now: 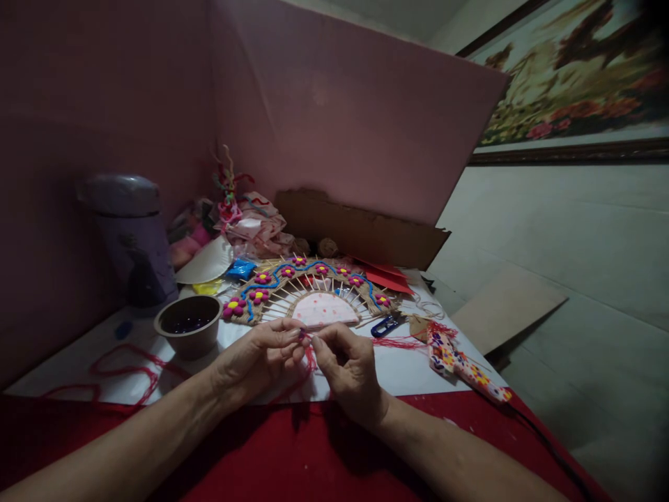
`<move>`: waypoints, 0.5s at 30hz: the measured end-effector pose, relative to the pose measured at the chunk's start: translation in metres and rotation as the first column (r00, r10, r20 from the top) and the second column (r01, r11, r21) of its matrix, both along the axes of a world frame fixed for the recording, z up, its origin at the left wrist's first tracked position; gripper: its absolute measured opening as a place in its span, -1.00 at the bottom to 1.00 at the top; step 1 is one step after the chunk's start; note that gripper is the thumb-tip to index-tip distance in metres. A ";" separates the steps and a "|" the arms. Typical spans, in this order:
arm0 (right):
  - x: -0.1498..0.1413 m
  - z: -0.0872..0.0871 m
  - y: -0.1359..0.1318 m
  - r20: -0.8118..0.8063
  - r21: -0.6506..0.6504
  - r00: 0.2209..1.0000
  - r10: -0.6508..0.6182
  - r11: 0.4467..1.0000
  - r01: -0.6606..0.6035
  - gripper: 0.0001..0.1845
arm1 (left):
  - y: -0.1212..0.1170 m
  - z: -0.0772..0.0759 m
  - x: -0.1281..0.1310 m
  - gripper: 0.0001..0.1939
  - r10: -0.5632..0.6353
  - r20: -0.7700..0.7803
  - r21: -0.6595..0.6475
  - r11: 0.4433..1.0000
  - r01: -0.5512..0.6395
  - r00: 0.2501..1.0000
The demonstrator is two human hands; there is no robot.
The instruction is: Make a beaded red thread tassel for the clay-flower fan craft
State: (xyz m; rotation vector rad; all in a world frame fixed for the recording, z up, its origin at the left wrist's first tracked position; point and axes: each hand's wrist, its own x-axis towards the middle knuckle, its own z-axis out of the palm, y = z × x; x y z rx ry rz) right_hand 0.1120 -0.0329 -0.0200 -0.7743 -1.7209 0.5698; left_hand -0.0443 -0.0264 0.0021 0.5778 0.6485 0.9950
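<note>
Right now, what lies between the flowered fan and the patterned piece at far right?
The head view shows a small blue tool, red threads and a brown piece between fan and patterned piece.

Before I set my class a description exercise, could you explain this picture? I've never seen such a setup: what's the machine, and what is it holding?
There is no machine: these are a person's bare hands, seen from a camera worn on the head, looking forward and down. A white sheet lies over a red cloth. On the sheet are a bowl, a fan-shaped piece with flowers and a blue knife-like tool. The left hand pinches a tiny purple bit, with red thread hanging below. The right hand has its grip closed beside it; what it pinches is too small to tell.
</note>
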 end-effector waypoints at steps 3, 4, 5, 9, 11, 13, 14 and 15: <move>0.000 0.000 0.000 -0.012 -0.008 1.000 0.014 1.000 -0.014 -0.81 | -0.001 0.000 0.001 -0.84 -0.022 -0.002 0.009 1.000 0.022 1.000; 0.000 0.000 0.000 -0.024 -0.012 0.999 0.023 1.000 -0.024 -0.81 | -0.001 -0.001 0.001 -0.84 -0.042 -0.017 0.023 0.999 0.043 0.999; 0.000 0.000 0.000 -0.037 -0.018 0.999 0.032 0.999 -0.033 -0.81 | -0.001 -0.002 0.002 -0.86 -0.075 -0.035 0.040 0.996 0.076 0.997; 0.000 -0.001 0.002 -0.083 -0.086 0.996 0.026 0.996 -0.033 -0.77 | -0.002 -0.006 0.001 -0.80 -0.089 -0.164 0.103 0.989 0.107 0.982; 0.000 -0.002 0.004 -0.108 -0.116 0.994 0.010 0.993 -0.023 -0.76 | -0.003 -0.004 -0.002 -0.71 -0.007 -0.227 0.156 0.987 0.043 0.974; 0.001 -0.004 0.005 -0.128 -0.130 0.992 -0.001 0.991 -0.016 -0.76 | -0.008 0.001 -0.005 -0.72 0.006 -0.249 0.229 0.972 0.053 0.969; 0.001 -0.004 0.006 -0.133 -0.134 0.991 -0.003 0.991 -0.015 -0.75 | -0.013 0.004 -0.007 -0.73 -0.023 -0.249 0.254 0.963 0.089 0.968; 0.000 -0.005 0.007 -0.134 -0.138 0.991 -0.006 0.990 -0.013 -0.75 | -0.019 0.006 -0.010 -0.74 -0.055 -0.241 0.270 0.955 0.121 0.969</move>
